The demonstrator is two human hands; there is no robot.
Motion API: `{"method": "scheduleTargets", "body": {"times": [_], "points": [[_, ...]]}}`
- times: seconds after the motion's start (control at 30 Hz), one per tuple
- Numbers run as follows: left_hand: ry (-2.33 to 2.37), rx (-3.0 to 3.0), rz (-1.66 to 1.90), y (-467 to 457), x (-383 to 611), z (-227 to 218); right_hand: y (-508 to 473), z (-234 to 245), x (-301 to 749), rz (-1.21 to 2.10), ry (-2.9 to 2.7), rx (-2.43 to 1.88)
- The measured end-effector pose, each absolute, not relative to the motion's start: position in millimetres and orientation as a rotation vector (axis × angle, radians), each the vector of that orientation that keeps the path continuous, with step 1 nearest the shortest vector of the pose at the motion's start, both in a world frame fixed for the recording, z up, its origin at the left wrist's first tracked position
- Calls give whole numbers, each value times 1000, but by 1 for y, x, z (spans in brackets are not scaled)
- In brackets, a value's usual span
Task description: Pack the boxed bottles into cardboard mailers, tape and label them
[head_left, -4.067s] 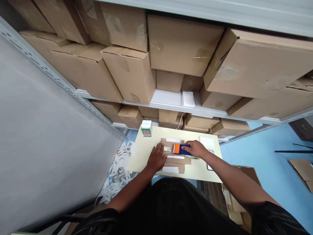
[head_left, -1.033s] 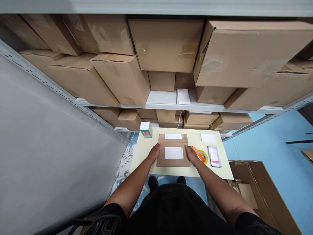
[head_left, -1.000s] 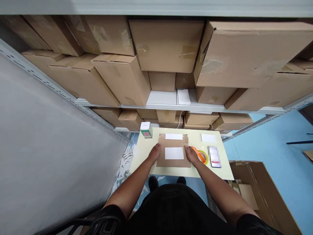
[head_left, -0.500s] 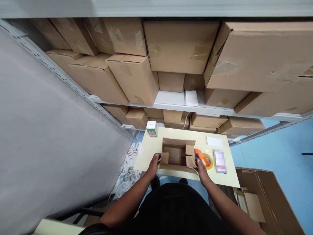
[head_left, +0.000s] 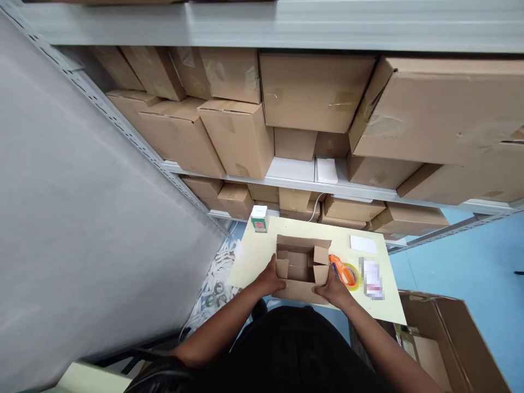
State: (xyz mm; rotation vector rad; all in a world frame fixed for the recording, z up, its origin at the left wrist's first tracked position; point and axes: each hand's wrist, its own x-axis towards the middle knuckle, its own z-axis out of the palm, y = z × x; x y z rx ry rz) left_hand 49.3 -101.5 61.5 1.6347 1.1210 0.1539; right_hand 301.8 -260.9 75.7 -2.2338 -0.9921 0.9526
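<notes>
1. Open side up, the box is held at the near edge of the counter; whether its base is rested there or lifted cannot be told.
2. Its long axis is laid left to right, so one short end is met by each hand.
3. Left end: by the left hand the near corner is gripped, fingers wrapped along the side, thumb pressed over the near flap.
4. Right end: the hold is mirrored by the right hand, thumb turned inward on the same flap, fingers partly hidden behind the side.
5. Neither hand is nearer! Both are touching, and the box's middle is framed between two thumbs set well apart.
6. The far flap is stood up, touched by neither thumb; it lies straight across the opening from them.
7. Just beside the right hand, an orange tool is laid against the tape; farther right, a blurred phone.
8. Far left, the green carton is left standing, well apart from the fingers.
</notes>
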Motion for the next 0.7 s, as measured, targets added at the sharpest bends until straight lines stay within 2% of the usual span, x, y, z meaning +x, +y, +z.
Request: {"method": "scheduleTargets", "body": {"times": [0.27,0.4,0.53,0.7], "points": [[1282,1724,373,-130,59,61,-274,59,302,881,-1041,-2192],[1461,1508,518,-151,68,64,-281,57,326,897,-992,-2213],[1616,1233,698,-183,75,80,-280,68,350,1003,-848,-2179],[1602,1208,920,-236,66,108,-270,85,344,1118,-703,-2040]]}}
